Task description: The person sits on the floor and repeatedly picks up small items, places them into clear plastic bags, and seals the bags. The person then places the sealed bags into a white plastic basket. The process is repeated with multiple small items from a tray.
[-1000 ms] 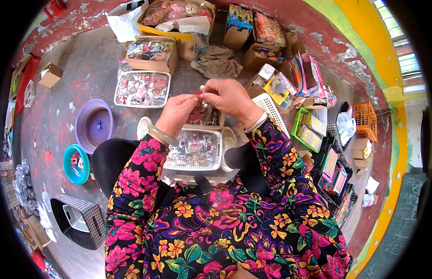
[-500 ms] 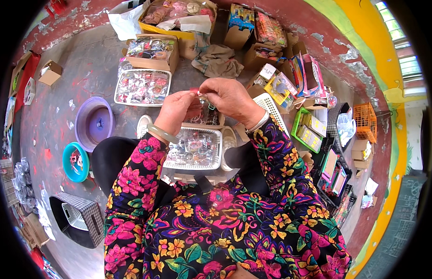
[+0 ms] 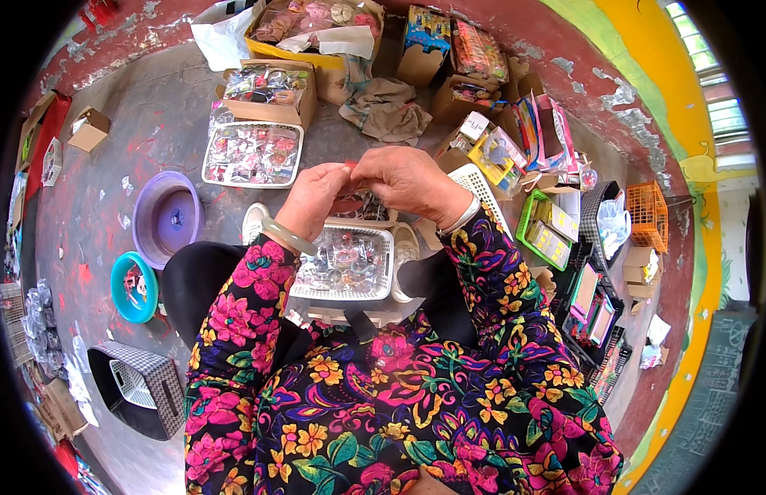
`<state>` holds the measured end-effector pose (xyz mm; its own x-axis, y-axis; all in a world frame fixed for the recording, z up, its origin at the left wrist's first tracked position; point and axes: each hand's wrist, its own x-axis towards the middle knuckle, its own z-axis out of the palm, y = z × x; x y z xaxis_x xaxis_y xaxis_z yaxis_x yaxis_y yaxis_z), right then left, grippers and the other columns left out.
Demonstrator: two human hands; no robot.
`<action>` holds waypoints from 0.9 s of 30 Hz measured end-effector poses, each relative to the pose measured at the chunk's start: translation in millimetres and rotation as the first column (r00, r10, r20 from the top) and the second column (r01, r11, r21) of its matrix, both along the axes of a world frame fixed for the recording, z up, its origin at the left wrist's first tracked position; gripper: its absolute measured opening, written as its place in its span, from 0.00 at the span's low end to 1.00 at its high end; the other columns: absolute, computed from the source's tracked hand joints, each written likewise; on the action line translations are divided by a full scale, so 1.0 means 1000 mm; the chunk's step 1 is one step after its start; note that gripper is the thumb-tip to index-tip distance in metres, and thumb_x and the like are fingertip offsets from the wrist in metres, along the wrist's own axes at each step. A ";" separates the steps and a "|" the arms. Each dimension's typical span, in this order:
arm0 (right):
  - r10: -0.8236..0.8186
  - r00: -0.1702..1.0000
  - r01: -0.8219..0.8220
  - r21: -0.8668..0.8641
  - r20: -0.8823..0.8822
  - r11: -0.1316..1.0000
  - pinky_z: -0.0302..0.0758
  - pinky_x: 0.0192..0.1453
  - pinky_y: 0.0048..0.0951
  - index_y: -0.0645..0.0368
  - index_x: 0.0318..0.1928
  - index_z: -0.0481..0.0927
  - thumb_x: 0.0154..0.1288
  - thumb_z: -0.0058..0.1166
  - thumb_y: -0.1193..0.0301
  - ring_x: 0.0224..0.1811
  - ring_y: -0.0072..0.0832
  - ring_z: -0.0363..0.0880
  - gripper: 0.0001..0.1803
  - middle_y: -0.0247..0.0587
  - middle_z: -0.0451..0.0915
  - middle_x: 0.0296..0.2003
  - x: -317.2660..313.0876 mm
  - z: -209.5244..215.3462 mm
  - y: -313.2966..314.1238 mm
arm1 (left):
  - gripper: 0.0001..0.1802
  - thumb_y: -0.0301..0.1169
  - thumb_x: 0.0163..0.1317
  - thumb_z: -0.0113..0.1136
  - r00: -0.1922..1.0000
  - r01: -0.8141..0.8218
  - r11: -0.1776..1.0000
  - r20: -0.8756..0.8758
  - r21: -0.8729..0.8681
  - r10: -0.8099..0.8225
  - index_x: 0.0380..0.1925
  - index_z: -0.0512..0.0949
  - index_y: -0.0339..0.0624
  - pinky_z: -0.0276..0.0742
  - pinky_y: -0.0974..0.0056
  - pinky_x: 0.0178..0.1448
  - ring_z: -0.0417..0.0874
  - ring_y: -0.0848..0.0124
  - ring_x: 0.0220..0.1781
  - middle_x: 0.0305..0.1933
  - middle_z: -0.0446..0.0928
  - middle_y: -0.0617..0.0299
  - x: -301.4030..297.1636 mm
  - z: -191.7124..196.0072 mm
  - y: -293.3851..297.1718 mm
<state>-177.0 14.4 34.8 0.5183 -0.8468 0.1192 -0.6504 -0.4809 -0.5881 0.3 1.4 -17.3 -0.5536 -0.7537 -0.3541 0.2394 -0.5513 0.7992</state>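
Observation:
My left hand point(image 3: 311, 200) and my right hand point(image 3: 418, 183) meet fingertip to fingertip in front of me. Both are closed in a pinch around a tiny red piece point(image 3: 350, 164), mostly covered by the fingers and too small to name. Beneath them, a white plastic basket point(image 3: 338, 294) holds several small clear packets point(image 3: 347, 257) of colourful trinkets. Partly hidden behind my hands is a box of more small things point(image 3: 362, 206).
Farther off stand another white basket point(image 3: 249, 185) of packets and an open cardboard box point(image 3: 282, 112). Purple point(image 3: 193, 239) and turquoise point(image 3: 117, 289) basins lie on the left. Crates, including a green tray point(image 3: 527, 235) and an orange crate point(image 3: 647, 216), line the right.
My right hand has dipped slightly and its fingers have turned inward over the red piece. The left hand stays nearly in place, and the basket has not moved.

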 end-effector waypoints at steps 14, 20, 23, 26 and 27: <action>-0.075 0.986 0.079 -0.024 0.147 0.997 0.70 0.48 0.34 0.56 0.41 0.77 0.49 0.60 0.62 0.44 0.38 0.73 0.19 0.43 0.75 0.39 -0.006 0.008 -0.006 | 0.13 0.33 0.65 0.44 0.992 -0.063 0.988 -0.099 0.138 0.077 0.43 0.72 0.37 0.79 0.67 0.42 0.79 0.71 0.38 0.37 0.76 0.61 0.007 0.017 -0.001; -0.324 0.862 0.106 0.488 0.389 0.867 0.71 0.45 0.29 0.59 0.52 0.67 0.49 0.62 0.69 0.42 0.28 0.74 0.29 0.42 0.74 0.40 -0.008 -0.004 -0.004 | 0.14 0.31 0.64 0.41 0.939 -0.196 0.965 -0.250 0.175 0.236 0.43 0.72 0.35 0.77 0.66 0.45 0.80 0.68 0.40 0.40 0.77 0.56 0.008 0.027 -0.001; -0.473 0.746 0.022 0.693 0.469 0.721 0.72 0.38 0.22 0.61 0.52 0.66 0.51 0.59 0.73 0.36 0.22 0.74 0.26 0.39 0.74 0.39 -0.005 -0.006 -0.007 | 0.14 0.32 0.65 0.41 0.936 -0.212 0.966 -0.253 0.146 0.244 0.42 0.72 0.35 0.77 0.65 0.46 0.80 0.68 0.41 0.41 0.77 0.55 0.011 0.024 -0.003; -0.562 0.670 0.075 0.709 0.485 0.701 0.71 0.32 0.18 0.63 0.45 0.71 0.54 0.55 0.75 0.29 0.17 0.74 0.17 0.35 0.76 0.34 -0.004 0.000 -0.006 | 0.14 0.32 0.64 0.42 0.944 -0.245 0.960 -0.192 0.139 0.269 0.42 0.72 0.34 0.77 0.66 0.45 0.80 0.69 0.40 0.41 0.77 0.55 0.013 0.019 -0.005; -0.532 0.700 0.111 0.663 0.477 0.740 0.71 0.31 0.18 0.63 0.42 0.73 0.54 0.55 0.76 0.27 0.16 0.74 0.14 0.34 0.76 0.31 -0.009 -0.002 -0.009 | 0.14 0.32 0.65 0.43 0.951 -0.236 0.966 -0.181 0.105 0.252 0.43 0.72 0.35 0.77 0.66 0.46 0.80 0.68 0.41 0.42 0.77 0.55 0.012 0.018 -0.005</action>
